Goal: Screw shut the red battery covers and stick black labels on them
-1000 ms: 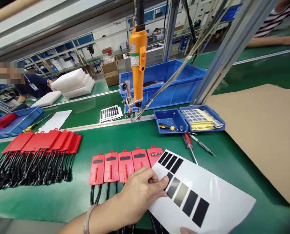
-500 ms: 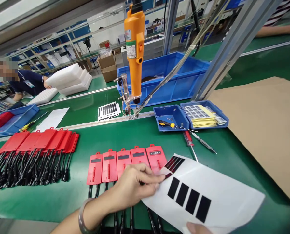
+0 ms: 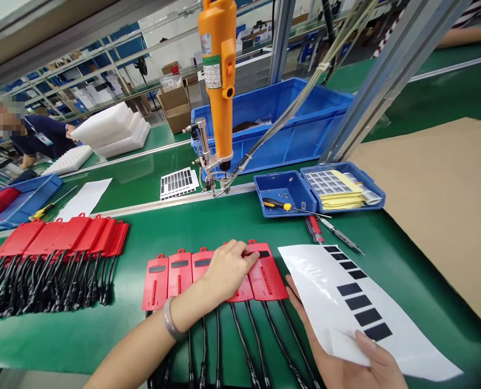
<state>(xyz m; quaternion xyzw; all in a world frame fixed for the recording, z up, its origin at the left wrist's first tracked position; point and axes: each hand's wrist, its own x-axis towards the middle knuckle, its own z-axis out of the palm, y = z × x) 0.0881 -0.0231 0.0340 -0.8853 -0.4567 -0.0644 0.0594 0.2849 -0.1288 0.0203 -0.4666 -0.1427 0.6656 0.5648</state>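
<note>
Several red plastic units (image 3: 179,273) with black cables lie in a row on the green bench. My left hand (image 3: 229,268) rests on the fourth unit, fingers pinched at the dark window of the rightmost unit (image 3: 266,272); what it pinches is too small to name. My right hand (image 3: 356,362) grips the near edge of a white backing sheet (image 3: 361,308), thumb on top. The sheet carries several black rectangular stickers (image 3: 356,289) and lies flat to the right of the units.
An orange electric screwdriver (image 3: 216,81) hangs above the bench middle. Behind stand a large blue bin (image 3: 297,140) and a small blue parts tray (image 3: 284,192); screwdrivers (image 3: 315,229) lie nearby. A stack of red units (image 3: 66,240) lies left, brown cardboard (image 3: 442,205) right. A co-worker stands far left.
My left hand left the sheet and moved up onto the rightmost red units. The sheet swung to the right and lies flat, with my right hand further onto it.
</note>
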